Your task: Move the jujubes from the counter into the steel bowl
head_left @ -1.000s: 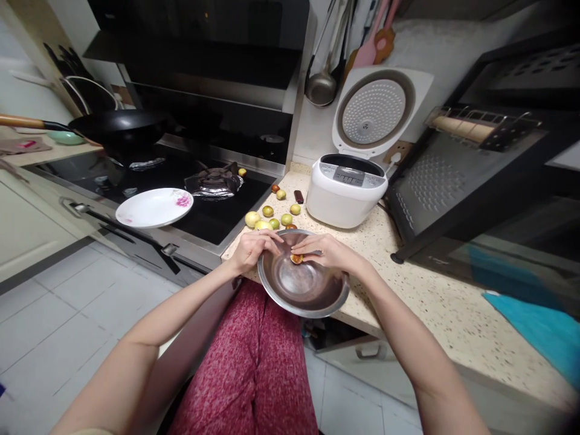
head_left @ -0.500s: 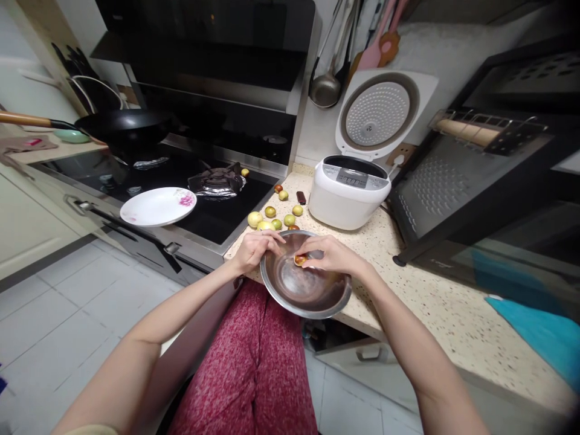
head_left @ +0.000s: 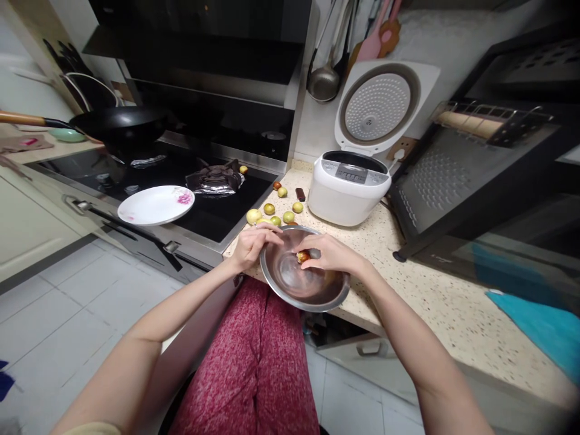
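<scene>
A steel bowl (head_left: 312, 296) is at the counter's front edge, its near side reaching past the edge above my lap. My left hand (head_left: 254, 244) has its fingers over the bowl's left rim, gripping it. Inside the bowl's opening, my right hand (head_left: 328, 254) pinches a small reddish-brown and yellow fruit, seemingly a jujube (head_left: 302, 257), between thumb and fingers. Beyond the bowl lie several more green-yellow and brown jujubes (head_left: 289, 217), partly hidden by the far rim and my left hand. A small dark red object (head_left: 299, 194) sits among them.
A white rice cooker (head_left: 347, 193) with its lid raised stands behind the bowl. To the left, a floral plate (head_left: 156, 208) rests on the stove's front edge, with a wok (head_left: 120, 121) behind. A black oven (head_left: 489, 199) and blue cloth (head_left: 534, 326) are at right.
The jujube has turned in my right hand's fingers, now showing more of its brown skin. My left hand stays at the bowl's rim. The whole view has shifted slightly.
</scene>
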A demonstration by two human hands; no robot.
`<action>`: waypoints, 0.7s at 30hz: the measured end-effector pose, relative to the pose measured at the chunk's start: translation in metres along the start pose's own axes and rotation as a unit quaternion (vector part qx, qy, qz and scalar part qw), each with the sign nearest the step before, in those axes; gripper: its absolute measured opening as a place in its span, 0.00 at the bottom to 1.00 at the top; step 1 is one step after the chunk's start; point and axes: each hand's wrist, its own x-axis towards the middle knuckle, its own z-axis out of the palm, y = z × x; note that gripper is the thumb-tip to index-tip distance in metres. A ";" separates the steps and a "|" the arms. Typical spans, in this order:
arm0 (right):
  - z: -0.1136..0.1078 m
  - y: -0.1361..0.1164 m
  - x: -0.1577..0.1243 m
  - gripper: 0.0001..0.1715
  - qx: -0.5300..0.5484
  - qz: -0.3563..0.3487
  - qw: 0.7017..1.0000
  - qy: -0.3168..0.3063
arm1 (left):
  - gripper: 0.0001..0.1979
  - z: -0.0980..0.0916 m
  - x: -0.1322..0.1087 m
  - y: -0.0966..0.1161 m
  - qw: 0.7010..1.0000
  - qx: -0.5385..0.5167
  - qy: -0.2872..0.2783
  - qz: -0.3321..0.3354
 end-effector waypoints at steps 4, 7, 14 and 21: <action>0.003 -0.004 0.001 0.16 0.001 -0.006 1.000 0.000 | 0.27 0.001 0.004 0.001 0.992 0.007 0.094 -0.079; 0.004 -0.005 0.001 0.16 0.003 -0.016 1.000 -0.001 | 0.24 0.001 0.007 -0.001 0.981 -0.039 0.128 -0.141; -0.003 -0.009 0.000 0.15 0.010 -0.016 1.000 0.000 | 0.19 0.000 0.007 -0.011 0.969 -0.028 0.157 -0.188; -0.009 -0.010 -0.003 0.15 0.056 -0.032 0.996 0.065 | 0.18 -0.002 0.007 -0.015 0.970 -0.021 0.161 -0.182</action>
